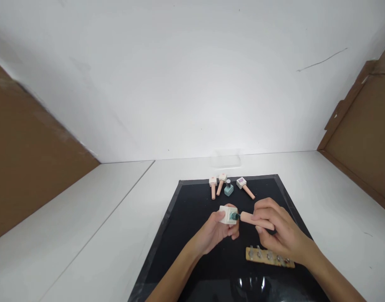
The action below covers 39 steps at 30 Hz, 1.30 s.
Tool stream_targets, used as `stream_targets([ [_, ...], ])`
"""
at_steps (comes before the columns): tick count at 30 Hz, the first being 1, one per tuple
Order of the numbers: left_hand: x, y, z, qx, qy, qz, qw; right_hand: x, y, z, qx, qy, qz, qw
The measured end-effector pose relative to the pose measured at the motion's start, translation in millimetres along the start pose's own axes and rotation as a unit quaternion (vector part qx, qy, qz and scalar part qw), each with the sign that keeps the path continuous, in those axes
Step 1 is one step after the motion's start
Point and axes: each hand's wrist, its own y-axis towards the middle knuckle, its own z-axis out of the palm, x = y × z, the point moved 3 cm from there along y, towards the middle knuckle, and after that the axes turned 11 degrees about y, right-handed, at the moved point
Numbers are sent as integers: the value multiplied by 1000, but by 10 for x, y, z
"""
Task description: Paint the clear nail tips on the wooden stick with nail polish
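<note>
"Fingers (233, 231) of the left hand (211, 237) are wrapped round what?"

"Round a small white bottle (225, 214), tipped sideways just below the frame's centre, neck toward the right. The right hand (285, 235), beside it, pinches a long pink cap (258, 221) between thumb and fingertips."

"What's in the bottle?"

"Its walls are opaque, though dark green coats the neck (234, 216). A short dark green stretch shows between neck and cap; how far the brush sits inside, I can't tell."

"Other containers?"

"Above the hands, three capped white bottles (241, 182) lie, two on the left, one on the right, contents hidden. Between them stands a teal bottle (228, 191) with a grey cap. Higher up, near the wall, sits a clear tray (226, 161)."

"And underneath?"

"A black mat (182, 235), glossy at the bottom edge. On it, lower right, a tan strip (258, 259) carries clear pieces, partly covered by the right hand. White table (94, 226) surrounds the mat; a white wall (192, 84) fills the upper frame, with brown panels (29, 147) left and right."
</note>
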Motion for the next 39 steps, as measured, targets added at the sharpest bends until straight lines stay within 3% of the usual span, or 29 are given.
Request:
stream_targets([
  [18,-2,-1,0,-14,-8,11,1000,-30,12,3,8,-23,-21,999],
  [39,12,-12,-3,-27,-16,14,999,-107,-51,-9,26,114,124,985],
])
